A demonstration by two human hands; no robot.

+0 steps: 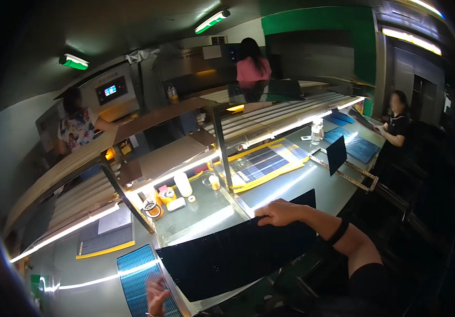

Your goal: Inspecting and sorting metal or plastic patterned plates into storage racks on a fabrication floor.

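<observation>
A large dark, thin rectangular panel (232, 259) stands tilted in front of me, above the near edge of the bench. Its upper edge is pinched in my right hand (280, 213), thumb on one side and fingers curled over. My left hand (157, 297), slightly blurred, is near the panel's lower left end. Its fingers look apart and nothing shows in them. Beneath that hand lies a blue panel with a fine grid pattern (136, 267) on the bench. The lower part of the dark panel fades into shadow.
The grey bench (90, 288) runs under lit shelves. Jars, a white bottle (183, 184) and an orange tape roll (167, 195) stand behind the dark panel. Yellow-edged sheets (269, 164), a small dark board (336, 155) and blue panels (355, 143) lie rightward. Three other people work beyond.
</observation>
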